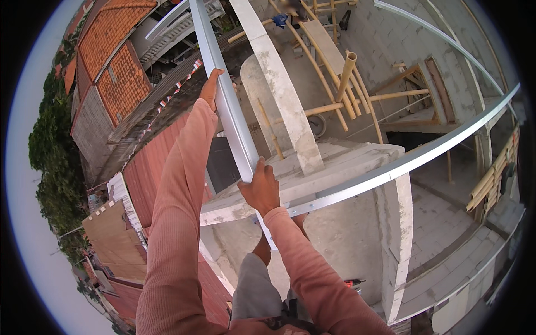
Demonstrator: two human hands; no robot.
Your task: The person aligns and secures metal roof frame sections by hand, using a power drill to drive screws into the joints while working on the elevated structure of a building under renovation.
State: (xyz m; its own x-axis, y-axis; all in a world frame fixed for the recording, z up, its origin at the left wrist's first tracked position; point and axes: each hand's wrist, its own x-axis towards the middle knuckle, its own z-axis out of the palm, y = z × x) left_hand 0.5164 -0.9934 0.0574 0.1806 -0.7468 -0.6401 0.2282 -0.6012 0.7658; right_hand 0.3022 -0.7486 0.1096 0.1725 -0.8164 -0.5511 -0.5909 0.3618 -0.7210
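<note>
A long silvery metal channel beam (230, 106) runs from the top of the view down to my legs. My left hand (212, 88) is closed around its farther part, with the arm stretched out. Nearer to me, my right hand (261, 187) grips the same beam close to its lower end. Another metal beam (385, 174) reaches from beside my right wrist out to the far right; small bolts or screws show at its near end. Under both beams lies a rough concrete ledge (301, 180). My fingers' far sides are hidden behind the metal.
A narrow concrete beam (279, 84) leads away from the ledge. Bamboo scaffolding (346, 78) stands in the deep space beyond, where a person's blue garment (280, 20) shows. A red-handled tool (353, 283) lies at lower right. Tiled roofs (120, 78) drop away on the left.
</note>
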